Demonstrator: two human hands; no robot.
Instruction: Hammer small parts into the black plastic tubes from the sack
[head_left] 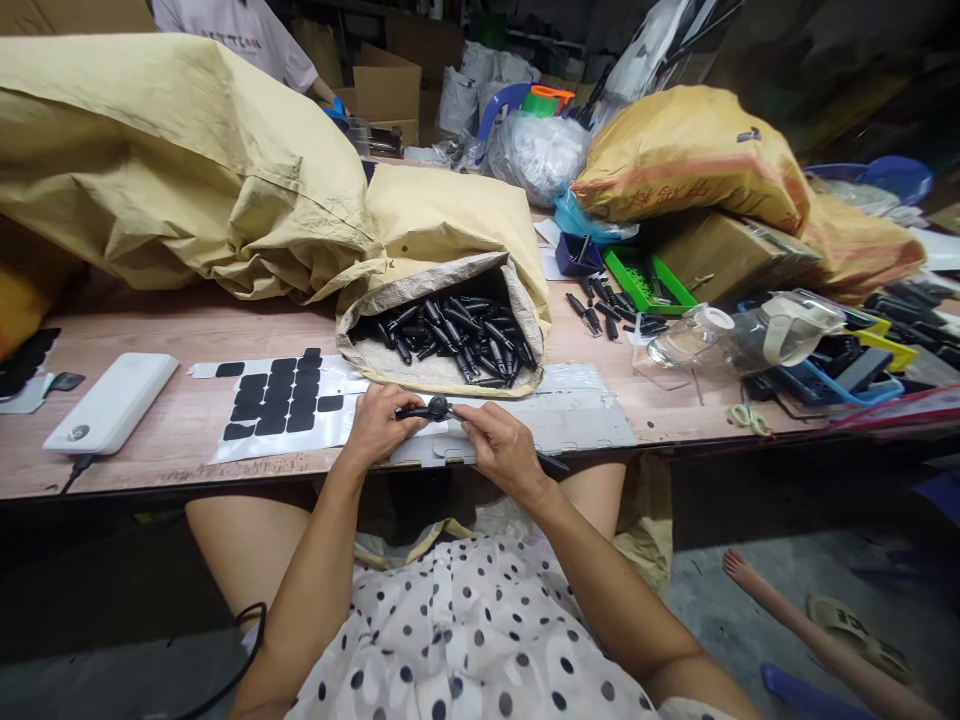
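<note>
Both hands are held close together over the front edge of a wood-patterned worktop (pixel 202 462), where a slim black piece (pixel 409 412) is shared between them. Its body is grasped by the thumb and fingers of the left hand (pixel 379 428), while its other end, just past a round black part (pixel 438 406), is pinched by the fingertips of the right hand (pixel 499 445); the fine detail at that pinch is too small to be told. Similar black pieces (pixel 461 335) are heaped in the open mouth of a tan sack (pixel 450 212) just beyond, and a white sheet (pixel 330 425) bearing black patches (pixel 280 395) is laid to the left. For handling this fine, it is judged, the body is best kept still by the left hand, with light force applied by the right along the piece's own line. The round part should be left uncovered so that its position can be checked by eye, and any slip is best caught over the grey board (pixel 574 408) beneath.
</note>
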